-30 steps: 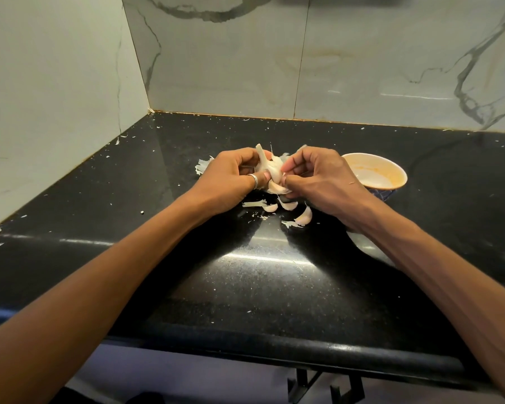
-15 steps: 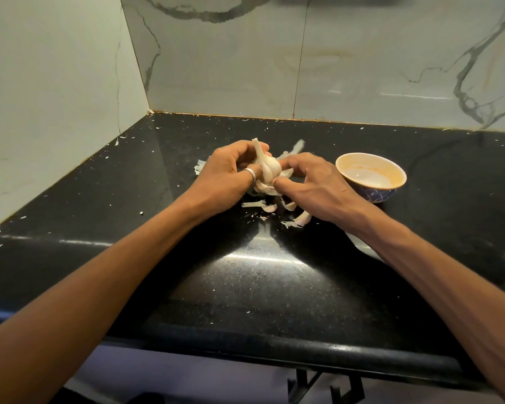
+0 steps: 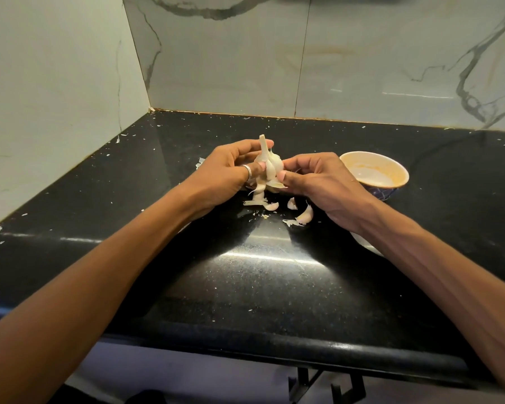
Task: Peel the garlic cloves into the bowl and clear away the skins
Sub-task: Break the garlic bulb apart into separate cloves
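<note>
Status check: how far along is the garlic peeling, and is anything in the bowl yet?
Done: a few loose cloves lie on the counter among skins. In hand: the left hand holds the garlic bulb upright while the right hand pinches at its lower side. Left: the bowl shows no cloves, and the skins are not yet cleared.

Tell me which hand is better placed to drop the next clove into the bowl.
Probably the right hand: it pinches the garlic bulb and sits beside the bowl; the left hand holds the bulb farther away.
</note>
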Motion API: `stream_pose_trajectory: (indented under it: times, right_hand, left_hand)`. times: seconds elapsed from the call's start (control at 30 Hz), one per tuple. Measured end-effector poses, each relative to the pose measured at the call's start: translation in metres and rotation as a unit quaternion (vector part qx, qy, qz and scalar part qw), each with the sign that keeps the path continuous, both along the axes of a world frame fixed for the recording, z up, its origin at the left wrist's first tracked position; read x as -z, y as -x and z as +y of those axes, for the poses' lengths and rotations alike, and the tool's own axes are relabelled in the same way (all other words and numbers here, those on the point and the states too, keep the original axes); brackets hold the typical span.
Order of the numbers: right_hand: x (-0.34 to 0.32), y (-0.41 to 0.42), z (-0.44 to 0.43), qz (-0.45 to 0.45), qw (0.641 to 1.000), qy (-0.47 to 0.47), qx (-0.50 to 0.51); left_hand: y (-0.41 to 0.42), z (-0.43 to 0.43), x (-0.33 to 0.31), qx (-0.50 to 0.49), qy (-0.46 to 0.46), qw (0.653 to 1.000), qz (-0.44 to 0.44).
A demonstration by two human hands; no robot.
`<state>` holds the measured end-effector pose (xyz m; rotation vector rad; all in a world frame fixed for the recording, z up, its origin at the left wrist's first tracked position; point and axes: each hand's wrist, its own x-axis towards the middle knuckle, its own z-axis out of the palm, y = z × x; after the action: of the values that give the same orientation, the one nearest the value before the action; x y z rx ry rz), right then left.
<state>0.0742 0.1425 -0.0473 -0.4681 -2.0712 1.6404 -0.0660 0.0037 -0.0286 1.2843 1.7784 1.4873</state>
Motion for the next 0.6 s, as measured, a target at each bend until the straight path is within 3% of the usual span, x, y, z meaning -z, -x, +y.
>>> stream_pose_trajectory:
  times: [0.23,0.6]
  right_hand:
    - [-0.008,-0.001,-0.006,0.002,0.999,0.042,0.003]
    - [-0.016,-0.004,-0.012,0.016,0.989,0.145,-0.031]
  left_hand:
    - [-0.002,-0.001,0.0,0.007,-0.005,1.0,-0.002]
    - [-0.003,-0.003,-0.003,0.004,-0.03,0.997,0.072]
